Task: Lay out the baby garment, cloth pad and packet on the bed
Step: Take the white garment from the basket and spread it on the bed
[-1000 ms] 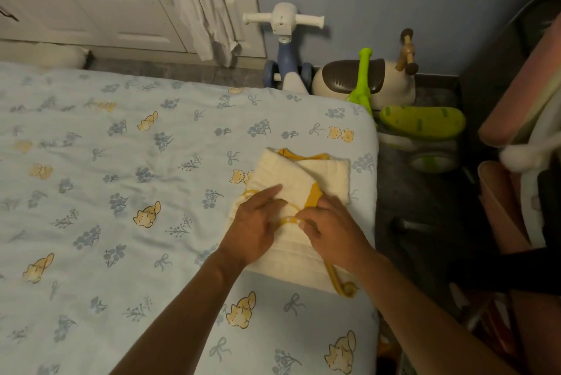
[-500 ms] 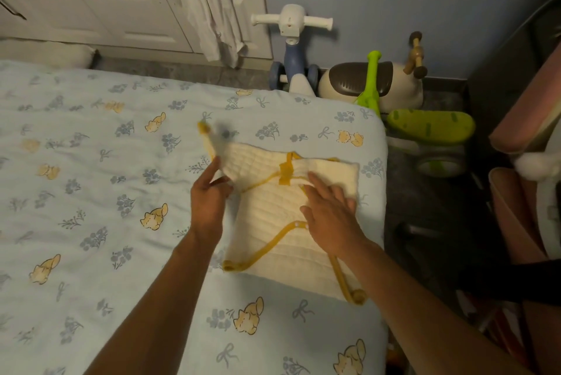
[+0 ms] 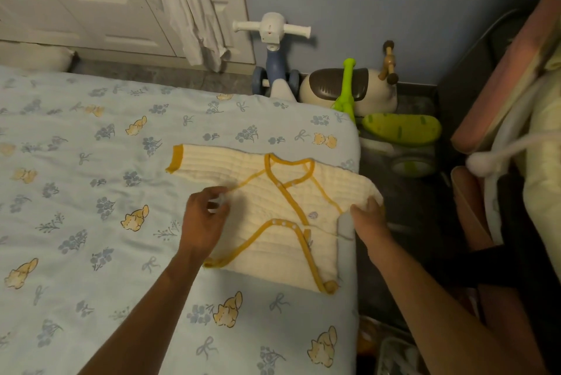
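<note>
Near the bed's [image 3: 91,223] right edge, toward its far right corner, I see the baby garment [image 3: 273,192] lying spread flat, cream with mustard trim, one sleeve reaching left and the other at the edge. My left hand [image 3: 203,223] sits over its left side, fingers curled and pinching a bit of the fabric. My right hand [image 3: 368,220] grips the right sleeve end where it overhangs the bed's edge.
</note>
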`<state>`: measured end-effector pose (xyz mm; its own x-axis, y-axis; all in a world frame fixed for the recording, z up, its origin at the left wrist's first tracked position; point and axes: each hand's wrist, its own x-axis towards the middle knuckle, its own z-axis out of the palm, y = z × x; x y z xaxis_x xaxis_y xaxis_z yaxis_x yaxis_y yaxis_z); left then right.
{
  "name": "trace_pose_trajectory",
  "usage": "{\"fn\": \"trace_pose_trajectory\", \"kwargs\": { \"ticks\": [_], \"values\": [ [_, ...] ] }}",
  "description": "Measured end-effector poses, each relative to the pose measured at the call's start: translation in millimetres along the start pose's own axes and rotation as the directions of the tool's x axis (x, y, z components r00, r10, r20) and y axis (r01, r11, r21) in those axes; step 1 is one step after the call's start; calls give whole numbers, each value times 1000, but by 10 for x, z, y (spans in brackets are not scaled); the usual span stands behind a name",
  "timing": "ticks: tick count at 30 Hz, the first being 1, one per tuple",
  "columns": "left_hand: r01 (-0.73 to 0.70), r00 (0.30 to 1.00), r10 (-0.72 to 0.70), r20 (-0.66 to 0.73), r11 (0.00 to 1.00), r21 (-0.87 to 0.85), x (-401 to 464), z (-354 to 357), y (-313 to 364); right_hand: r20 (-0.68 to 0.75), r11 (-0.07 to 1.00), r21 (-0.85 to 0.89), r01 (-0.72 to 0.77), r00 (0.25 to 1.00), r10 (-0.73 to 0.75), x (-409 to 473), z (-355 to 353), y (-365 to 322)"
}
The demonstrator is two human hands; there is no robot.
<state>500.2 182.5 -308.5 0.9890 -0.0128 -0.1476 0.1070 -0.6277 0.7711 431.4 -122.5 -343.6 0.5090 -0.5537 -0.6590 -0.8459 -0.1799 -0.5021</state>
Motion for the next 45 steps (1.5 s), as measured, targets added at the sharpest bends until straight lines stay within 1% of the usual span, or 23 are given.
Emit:
{"fn": "trace_pose_trajectory", "kwargs": {
  "ticks": [2,4,6,8,10,12,13,15,17,21,24,25,27,29,31,32,34,35,36,38,40,41,45],
  "values": [
    [30,987,-27,155,999,-15,-163,95,28,-90,989,-118,85,991,-95,-191,29,37],
    [78,953,-80,292,997,17,-301,157,22,-152,928,-282,243,944,-293,-474,111,59],
    [104,926,-115,359,993,50,-402,178,12,-45,865,-277,418,894,-446,-725,253,61],
    [126,916,-145,375,989,75,-459,148,-11,80,835,-255,488,871,-484,-905,436,100],
    [145,902,-160,402,987,68,-531,74,-44,154,832,-301,466,885,-439,-1007,566,159],
    [109,891,-108,441,994,22,-628,-27,-73,233,896,-217,387,912,-337,-1079,614,188],
    [92,886,-68,459,995,-31,-691,-82,-83,251,916,-148,374,910,-331,-1129,609,193],
    [83,873,-2,488,986,-144,-834,-204,-91,232,888,-73,453,874,-427,-1228,584,226],
    [71,862,24,506,983,-168,-980,-337,-141,226,830,-77,553,820,-526,-1381,557,313],
    [-131,840,86,535,990,47,-1277,-424,-338,309,642,-212,737,674,-671,-1648,651,748],
    [-338,778,91,621,895,292,-1419,-327,-556,447,561,-328,760,648,-616,-1749,741,1055],
    [-363,786,91,612,869,336,-1432,-282,-606,488,547,-361,755,653,-579,-1764,748,1104],
    [-370,857,142,496,839,399,-1429,-213,-583,479,542,-362,759,650,-590,-1770,757,1126],
    [-421,874,257,412,824,378,-1423,-131,-440,383,545,-350,762,647,-659,-1761,729,1045],
    [-530,820,361,444,773,350,-1415,-19,-327,307,519,-380,765,634,-710,-1720,695,952],
    [-561,792,369,486,752,345,-1403,34,-296,314,486,-397,779,612,-726,-1693,687,932],
    [-583,759,372,534,753,305,-1359,149,-292,441,428,-383,819,569,-694,-1670,678,906],
    [-561,767,372,524,785,264,-1320,207,-307,518,416,-358,836,548,-656,-1671,692,913],
    [-496,799,341,495,839,224,-1288,234,-290,578,402,-340,850,526,-625,-1685,719,918],
    [-301,888,215,406,940,161,-1228,244,-232,638,352,-346,870,493,-591,-1733,813,950],
    [-158,926,108,363,981,113,-1184,204,-155,621,346,-396,850,526,-582,-1788,908,945],
    [-140,931,101,352,986,86,-1172,193,-148,596,357,-427,831,556,-580,-1810,948,933],
    [-50,958,47,283,999,4,-1093,98,-184,533,293,-563,773,610,-587,-1783,1064,860]
  ]
}}
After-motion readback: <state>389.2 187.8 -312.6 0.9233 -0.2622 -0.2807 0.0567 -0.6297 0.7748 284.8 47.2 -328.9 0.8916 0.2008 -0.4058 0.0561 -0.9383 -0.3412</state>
